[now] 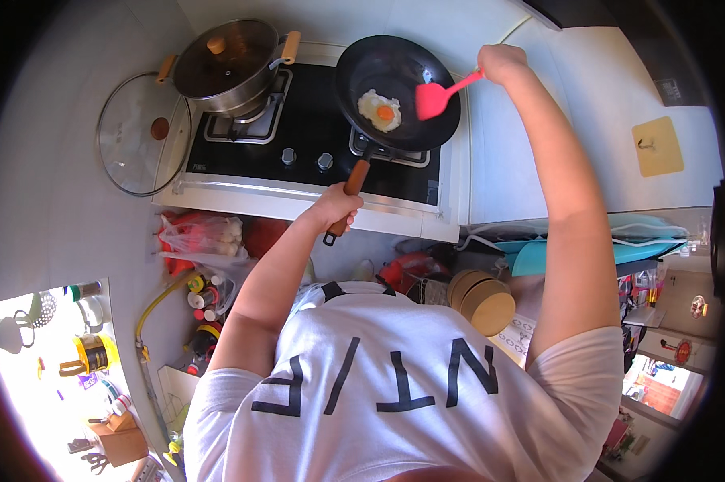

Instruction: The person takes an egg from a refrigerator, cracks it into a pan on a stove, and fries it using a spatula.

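My left hand (pixel 337 208) is wrapped around the brown handle (pixel 356 178) of a black wok (pixel 392 63), which sits over the right burner of a gas hob. In the wok lies a fried egg (pixel 382 111) with a whole orange yolk and white, ragged edges. Up at the right, my right hand (pixel 504 62) grips a red spatula (pixel 433 100). The spatula's blade is over the right side of the wok, a short way from the egg. Whether the blade touches the wok cannot be told.
A lidded steel pot (pixel 224 75) with wooden handles stands on the left burner of the black gas hob (pixel 305 120). A glass lid (pixel 143 135) is at its left. Below the counter are a plastic bag (pixel 209 235), a yellow gas hose (pixel 152 301) and round wooden containers (pixel 489 304).
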Available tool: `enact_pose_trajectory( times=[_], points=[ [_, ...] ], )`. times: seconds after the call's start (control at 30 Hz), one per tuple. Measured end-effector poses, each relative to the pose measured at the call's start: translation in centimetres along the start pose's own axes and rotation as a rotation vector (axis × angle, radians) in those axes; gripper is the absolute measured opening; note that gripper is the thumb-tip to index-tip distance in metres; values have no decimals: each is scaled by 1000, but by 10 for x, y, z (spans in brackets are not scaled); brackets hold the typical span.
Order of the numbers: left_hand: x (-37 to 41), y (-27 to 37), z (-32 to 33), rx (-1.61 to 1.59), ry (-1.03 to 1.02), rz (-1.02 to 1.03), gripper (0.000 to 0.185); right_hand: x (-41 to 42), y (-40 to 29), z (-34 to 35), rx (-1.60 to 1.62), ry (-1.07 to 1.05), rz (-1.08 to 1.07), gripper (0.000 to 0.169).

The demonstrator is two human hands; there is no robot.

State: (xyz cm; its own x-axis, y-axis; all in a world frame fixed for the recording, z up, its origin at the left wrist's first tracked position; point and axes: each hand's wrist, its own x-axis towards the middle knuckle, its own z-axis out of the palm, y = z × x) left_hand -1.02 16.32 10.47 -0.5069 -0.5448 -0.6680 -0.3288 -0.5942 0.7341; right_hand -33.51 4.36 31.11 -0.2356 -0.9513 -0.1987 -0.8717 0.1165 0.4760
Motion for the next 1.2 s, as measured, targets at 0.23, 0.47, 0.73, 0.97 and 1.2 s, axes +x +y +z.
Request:
enact_pose_trajectory(
  times=[0.23,0.47,0.73,0.97,1.2],
  points=[
    [2,0,-1,-4,-30,-6,24,2,-13,13,-5,-147,19,22],
    [0,0,-3,-39,-12,-31,21,-1,-23,-23,-79,-49,-24,20],
    [1,0,-3,-28,-28,-29,22,-7,-28,3,78,-85,-67,21],
    [1,-1,-3,-42,-15,-37,24,-1,-18,-4,-145,-110,4,21],
    [1,3,-5,-21,-26,-42,21,-13,-39,-13,32,-22,-56,20]
  ],
)
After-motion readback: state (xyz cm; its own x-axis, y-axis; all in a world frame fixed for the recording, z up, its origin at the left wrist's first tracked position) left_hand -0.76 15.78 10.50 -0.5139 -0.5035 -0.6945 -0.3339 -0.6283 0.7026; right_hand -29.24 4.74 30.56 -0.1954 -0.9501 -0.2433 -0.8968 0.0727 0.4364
